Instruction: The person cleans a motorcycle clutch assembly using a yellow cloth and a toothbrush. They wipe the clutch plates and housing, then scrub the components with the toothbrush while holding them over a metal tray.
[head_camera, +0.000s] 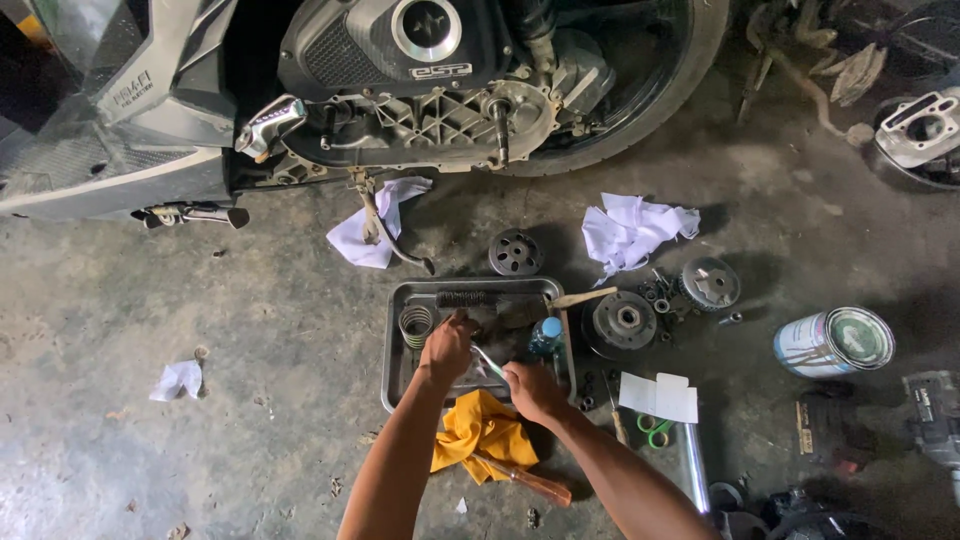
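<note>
Both hands over the metal tray (392, 372) on the concrete floor (250, 330). My left hand (447, 347) has its fingers curled around a small part I can't make out, my right hand (530, 388) pinches a thin metal tool (488, 361). Coil spring (415, 325) sits at 10 o'clock in the tray, yellow rag (482, 432) at 6, clutch assembly (620, 322) at 3.

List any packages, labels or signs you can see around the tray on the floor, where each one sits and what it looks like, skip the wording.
Tin can: right of the metal tray, lying on its side, round, white label with dark print, greenish lid.
Small bottle: at the tray's right edge, clear with blue cap.
Folded paper: right of the right hand, white, blank side up.
Badge: on the scooter's engine cover, small white lettering plate.
Left hand: over the tray, no package.
</note>
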